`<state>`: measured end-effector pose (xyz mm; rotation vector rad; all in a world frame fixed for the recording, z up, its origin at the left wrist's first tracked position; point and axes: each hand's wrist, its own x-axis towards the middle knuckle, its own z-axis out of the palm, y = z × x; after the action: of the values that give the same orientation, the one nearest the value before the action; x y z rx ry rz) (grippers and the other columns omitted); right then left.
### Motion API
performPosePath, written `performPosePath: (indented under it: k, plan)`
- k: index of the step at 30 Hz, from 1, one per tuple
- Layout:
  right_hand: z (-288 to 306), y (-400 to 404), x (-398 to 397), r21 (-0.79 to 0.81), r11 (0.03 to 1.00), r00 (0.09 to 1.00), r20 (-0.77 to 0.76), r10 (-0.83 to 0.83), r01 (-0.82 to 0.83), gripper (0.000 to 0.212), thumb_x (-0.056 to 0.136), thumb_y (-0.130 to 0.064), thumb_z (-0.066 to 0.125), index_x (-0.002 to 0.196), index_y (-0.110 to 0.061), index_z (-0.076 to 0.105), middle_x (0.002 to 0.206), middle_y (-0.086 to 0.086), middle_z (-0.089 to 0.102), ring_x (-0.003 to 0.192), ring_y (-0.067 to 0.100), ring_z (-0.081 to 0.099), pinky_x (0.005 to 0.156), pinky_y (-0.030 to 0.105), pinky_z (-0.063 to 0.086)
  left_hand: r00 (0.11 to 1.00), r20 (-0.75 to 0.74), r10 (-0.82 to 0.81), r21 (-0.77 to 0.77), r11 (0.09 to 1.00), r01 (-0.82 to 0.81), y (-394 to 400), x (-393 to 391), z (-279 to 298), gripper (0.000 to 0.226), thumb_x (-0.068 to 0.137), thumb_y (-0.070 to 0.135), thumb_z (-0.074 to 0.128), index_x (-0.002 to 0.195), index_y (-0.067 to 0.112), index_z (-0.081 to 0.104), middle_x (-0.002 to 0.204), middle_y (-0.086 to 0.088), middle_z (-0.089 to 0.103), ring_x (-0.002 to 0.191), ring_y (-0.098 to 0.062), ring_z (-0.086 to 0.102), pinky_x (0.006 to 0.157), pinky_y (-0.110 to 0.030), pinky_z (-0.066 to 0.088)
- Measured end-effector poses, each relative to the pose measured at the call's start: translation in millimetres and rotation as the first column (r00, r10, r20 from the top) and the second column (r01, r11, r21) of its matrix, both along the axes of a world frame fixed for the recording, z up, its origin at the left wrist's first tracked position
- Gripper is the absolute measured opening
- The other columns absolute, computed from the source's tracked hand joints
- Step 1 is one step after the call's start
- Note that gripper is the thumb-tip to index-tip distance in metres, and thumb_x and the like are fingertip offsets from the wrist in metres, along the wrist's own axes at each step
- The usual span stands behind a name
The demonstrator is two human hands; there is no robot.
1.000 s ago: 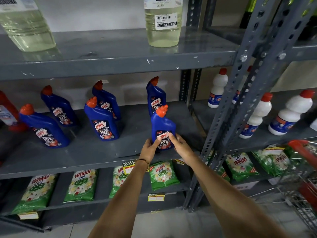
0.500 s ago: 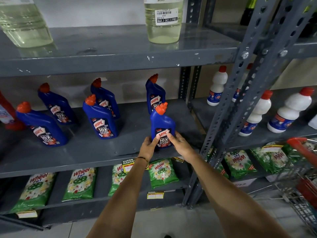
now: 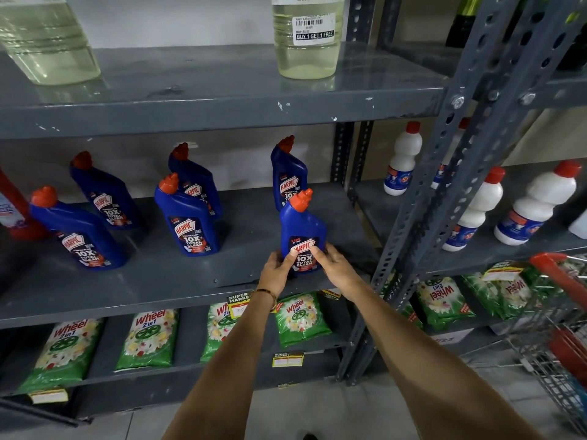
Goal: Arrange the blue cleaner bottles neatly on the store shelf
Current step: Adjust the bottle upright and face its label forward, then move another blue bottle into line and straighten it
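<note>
blue front bottle [image 3: 301, 230] unmoved since before; both hands [image 3: 305, 265] still clasp its base.

Blue plastic cleaner bottle with an orange cap [image 3: 302, 224], right between the fingertips, says "HARPIC" and "10X". Its neighbours off to the left read "HARPIC 10X TOTAL CLEAN". Up above, the clear plastic bottle of yellowish liquid [image 3: 307, 52] has a "BUY 1 GET 1 FREE" sticker. Green detergent pouches [image 3: 300, 317] below the wrists: "Wheel 2in1".

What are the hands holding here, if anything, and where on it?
Both hands, left hand and right hand, clasp the front blue cleaner bottle at its lower body, thumbs on the label.
</note>
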<state>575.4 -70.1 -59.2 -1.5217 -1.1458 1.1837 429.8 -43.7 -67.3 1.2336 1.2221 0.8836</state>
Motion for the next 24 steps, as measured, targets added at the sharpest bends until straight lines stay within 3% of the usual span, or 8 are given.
performPosePath:
  k: [4, 7, 8, 11, 14, 17, 19, 24]
  plan:
    - [0.2, 0.5, -1.3, -0.001, 1.0, 1.0, 0.009, -0.005, 0.005, 0.052, 0.088, -0.048, 0.05, 0.134, -0.024, 0.044, 0.125, 0.001, 0.059, 0.107, 0.009, 0.055, 0.085, 0.019, 0.041, 1.0, -0.02, -0.013, 0.001, 1.0, 0.013, 1.8, -1.7, -1.4, 0.043, 0.087, 0.042, 0.052, 0.118, 0.012, 0.047, 0.122, -0.01, 0.058, 0.107, -0.019, 0.055, 0.094, -0.034, 0.047]
    - [0.4, -1.5, 0.0, 0.01, 1.0, 1.0, -0.021, 0.009, -0.009, 0.048, 0.088, -0.045, 0.052, 0.132, -0.026, 0.046, 0.118, -0.007, 0.059, 0.099, -0.002, 0.056, 0.069, 0.006, 0.044, 0.999, 0.005, -0.038, -0.006, 0.999, 0.038, 3.4, -5.3, -4.0, 0.037, 0.086, 0.04, 0.054, 0.113, 0.016, 0.049, 0.121, -0.008, 0.059, 0.107, -0.019, 0.057, 0.088, -0.029, 0.046]
    - [-0.3, -1.5, 1.1, 0.016, 1.0, 0.999, -0.032, 0.018, -0.018, 0.047, 0.087, -0.044, 0.055, 0.131, -0.026, 0.048, 0.118, -0.008, 0.06, 0.1, -0.003, 0.056, 0.071, 0.005, 0.046, 0.999, 0.01, -0.043, -0.01, 0.999, 0.043, 4.7, -7.0, -4.7, 0.036, 0.086, 0.04, 0.055, 0.113, 0.016, 0.049, 0.121, -0.008, 0.059, 0.107, -0.019, 0.057, 0.087, -0.027, 0.046]
    - [-5.5, 2.0, 5.1, 0.027, 1.0, 0.998, -0.07, 0.002, 0.0, 0.047, 0.082, -0.033, 0.067, 0.125, -0.022, 0.053, 0.123, 0.001, 0.062, 0.11, 0.01, 0.059, 0.092, 0.023, 0.049, 0.999, 0.018, -0.035, -0.031, 0.999, 0.036, 9.1, -12.0, -6.8, 0.049, 0.084, 0.039, 0.058, 0.122, 0.009, 0.047, 0.126, -0.008, 0.057, 0.108, -0.018, 0.057, 0.092, -0.029, 0.046]
    - [-7.5, 3.9, 4.9, 0.029, 0.999, 0.994, -0.104, -0.028, 0.031, 0.044, 0.074, -0.022, 0.075, 0.114, -0.023, 0.056, 0.12, 0.005, 0.064, 0.106, 0.011, 0.061, 0.087, 0.023, 0.052, 0.999, 0.028, -0.026, -0.032, 0.999, 0.027, 9.9, -15.0, -5.1, 0.055, 0.084, 0.037, 0.06, 0.126, 0.005, 0.046, 0.128, -0.011, 0.057, 0.109, -0.02, 0.058, 0.094, -0.031, 0.047]
    - [-11.2, -0.4, -0.7, 0.022, 0.994, 0.992, -0.065, -0.104, 0.105, 0.049, 0.069, -0.023, 0.08, 0.111, -0.023, 0.056, 0.115, 0.004, 0.066, 0.102, 0.013, 0.063, 0.092, 0.032, 0.05, 0.999, -0.004, -0.039, -0.026, 0.999, 0.039, 8.5, -21.6, -3.6, 0.058, 0.082, 0.039, 0.061, 0.126, 0.003, 0.047, 0.129, -0.012, 0.057, 0.112, -0.02, 0.056, 0.097, -0.03, 0.046]
    - [-14.3, -5.1, -9.6, 0.04, 0.982, 0.982, -0.044, -0.185, 0.186, 0.054, 0.068, -0.024, 0.081, 0.116, -0.018, 0.056, 0.111, 0.002, 0.066, 0.098, 0.011, 0.063, 0.088, 0.03, 0.049, 0.999, -0.01, -0.033, -0.032, 0.999, 0.033, 8.8, -31.3, -4.4, 0.062, 0.082, 0.039, 0.062, 0.129, 0.003, 0.044, 0.133, -0.011, 0.053, 0.119, -0.021, 0.052, 0.103, -0.032, 0.041]
    - [-15.9, -19.2, -48.1, 0.058, 0.88, 0.878, 0.067, -0.474, 0.471, 0.052, 0.074, -0.025, 0.075, 0.119, -0.008, 0.054, 0.107, 0.005, 0.065, 0.096, 0.018, 0.06, 0.083, 0.03, 0.045, 0.999, -0.035, 0.009, -0.021, 1.0, -0.01, 12.1, -73.1, -3.9, 0.059, 0.081, 0.041, 0.062, 0.126, 0.006, 0.049, 0.126, -0.003, 0.057, 0.12, -0.02, 0.051, 0.099, -0.027, 0.038]
